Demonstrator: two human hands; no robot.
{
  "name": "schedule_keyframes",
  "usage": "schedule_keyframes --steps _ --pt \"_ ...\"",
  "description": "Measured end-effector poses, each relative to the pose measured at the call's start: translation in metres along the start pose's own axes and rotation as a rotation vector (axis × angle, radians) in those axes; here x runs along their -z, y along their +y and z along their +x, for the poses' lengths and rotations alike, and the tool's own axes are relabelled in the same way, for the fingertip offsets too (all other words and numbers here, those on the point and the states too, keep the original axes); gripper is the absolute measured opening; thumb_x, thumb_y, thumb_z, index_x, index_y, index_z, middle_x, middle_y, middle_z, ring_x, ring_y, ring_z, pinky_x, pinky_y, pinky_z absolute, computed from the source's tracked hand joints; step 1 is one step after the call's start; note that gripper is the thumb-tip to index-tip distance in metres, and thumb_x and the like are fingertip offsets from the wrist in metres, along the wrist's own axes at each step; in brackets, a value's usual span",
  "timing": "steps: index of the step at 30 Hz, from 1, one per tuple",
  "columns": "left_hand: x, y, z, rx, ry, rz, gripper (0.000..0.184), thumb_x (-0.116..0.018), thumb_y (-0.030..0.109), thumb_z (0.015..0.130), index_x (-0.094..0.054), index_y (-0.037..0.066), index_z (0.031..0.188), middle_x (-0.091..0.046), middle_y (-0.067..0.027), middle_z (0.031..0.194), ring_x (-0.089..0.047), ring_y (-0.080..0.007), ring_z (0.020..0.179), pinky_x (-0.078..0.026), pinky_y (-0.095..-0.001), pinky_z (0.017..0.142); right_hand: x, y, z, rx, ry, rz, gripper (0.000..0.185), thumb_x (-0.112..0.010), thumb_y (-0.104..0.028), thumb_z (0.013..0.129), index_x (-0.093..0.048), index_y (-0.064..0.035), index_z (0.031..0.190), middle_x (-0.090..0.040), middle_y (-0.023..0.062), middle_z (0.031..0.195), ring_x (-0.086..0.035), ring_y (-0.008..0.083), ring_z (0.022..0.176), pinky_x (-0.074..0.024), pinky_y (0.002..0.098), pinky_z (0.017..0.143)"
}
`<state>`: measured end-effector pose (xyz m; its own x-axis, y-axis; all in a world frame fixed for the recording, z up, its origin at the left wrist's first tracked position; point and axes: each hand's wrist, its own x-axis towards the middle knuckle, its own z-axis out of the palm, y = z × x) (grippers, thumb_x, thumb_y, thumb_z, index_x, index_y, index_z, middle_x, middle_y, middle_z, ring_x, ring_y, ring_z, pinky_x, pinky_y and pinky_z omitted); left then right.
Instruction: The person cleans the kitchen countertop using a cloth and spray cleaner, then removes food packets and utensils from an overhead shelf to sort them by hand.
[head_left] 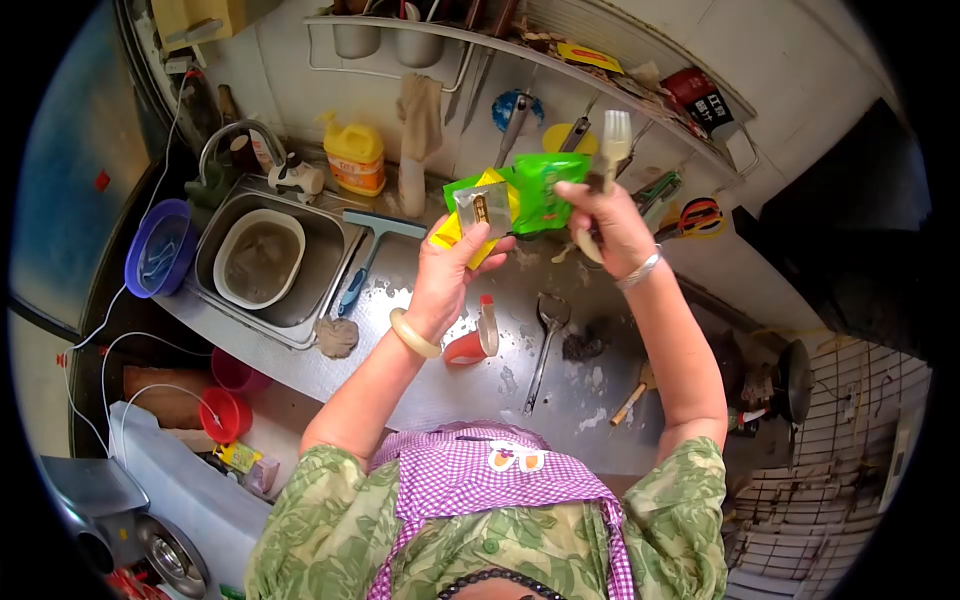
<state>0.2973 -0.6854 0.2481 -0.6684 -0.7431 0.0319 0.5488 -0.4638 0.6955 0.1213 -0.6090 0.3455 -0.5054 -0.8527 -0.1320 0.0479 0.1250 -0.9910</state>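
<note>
My left hand (450,268) pinches a small bundle of packets: a clear sachet (483,205) with a brown label lies in front of a yellow packet (447,233), with green behind. Just to the right, my right hand (612,225) grips a bright green packet (540,195) between thumb and fingers. A fork (617,142) with its tines up also stands out from this hand, and a pale ring-shaped thing hangs below the fingers. The two hands are raised over the steel counter, the packets touching or nearly so.
On the steel counter (400,385) are a red bottle or cup (466,347), a metal spatula (545,345), a scouring pad (583,346), a brush (628,405) and a blue squeegee (365,262). The sink (325,262) holding a white basin (228,250) is at left. Utensils hang behind.
</note>
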Motion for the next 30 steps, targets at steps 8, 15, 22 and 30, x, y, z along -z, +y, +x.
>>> schedule_keyframes --steps 8,15,22,30 --pt "0.000 -0.014 -0.010 -0.055 -0.051 0.115 0.026 -0.062 0.017 0.092 -0.057 0.006 0.115 -0.068 -0.0077 0.101 -0.069 -0.0185 0.081 -0.057 -0.0254 0.066 -0.026 0.041 -0.005 0.053 -0.069 -0.070 0.023 -0.071 -0.013 0.082 -0.059 -0.0037 0.099 -0.051 -0.0044 0.070 -0.044 0.0038 0.052 -0.0338 0.0191 0.047" --pt "0.012 -0.009 -0.022 0.047 0.049 0.085 0.028 -0.064 0.016 0.090 -0.057 0.005 0.114 -0.068 -0.0093 0.100 -0.069 -0.0198 0.079 -0.057 -0.0264 0.063 0.020 0.076 -0.012 -0.335 -0.127 0.702 0.019 -0.066 -0.024 0.089 -0.057 -0.0075 0.088 -0.045 -0.0024 0.056 -0.042 0.0092 0.050 -0.0329 0.0208 0.041" --pt "0.026 -0.012 -0.045 0.103 0.111 0.123 0.031 -0.064 0.017 0.090 -0.056 0.005 0.117 -0.068 -0.0101 0.100 -0.070 -0.0199 0.079 -0.057 -0.0255 0.063 0.058 0.163 -0.020 -0.500 -0.058 1.025 0.020 -0.068 -0.023 0.088 -0.055 -0.0085 0.084 -0.046 -0.0018 0.060 -0.049 0.0141 0.055 -0.0446 0.0253 0.045" --pt "0.052 -0.007 -0.068 0.136 0.258 0.151 0.038 -0.065 0.017 0.088 -0.052 0.006 0.122 -0.065 -0.0088 0.106 -0.068 -0.0209 0.081 -0.055 -0.0254 0.063 0.079 0.225 -0.058 -0.411 0.071 0.773 0.020 -0.067 -0.004 0.079 -0.057 -0.0113 0.095 -0.055 0.0031 0.076 -0.051 0.0150 0.059 -0.0400 0.0253 0.044"
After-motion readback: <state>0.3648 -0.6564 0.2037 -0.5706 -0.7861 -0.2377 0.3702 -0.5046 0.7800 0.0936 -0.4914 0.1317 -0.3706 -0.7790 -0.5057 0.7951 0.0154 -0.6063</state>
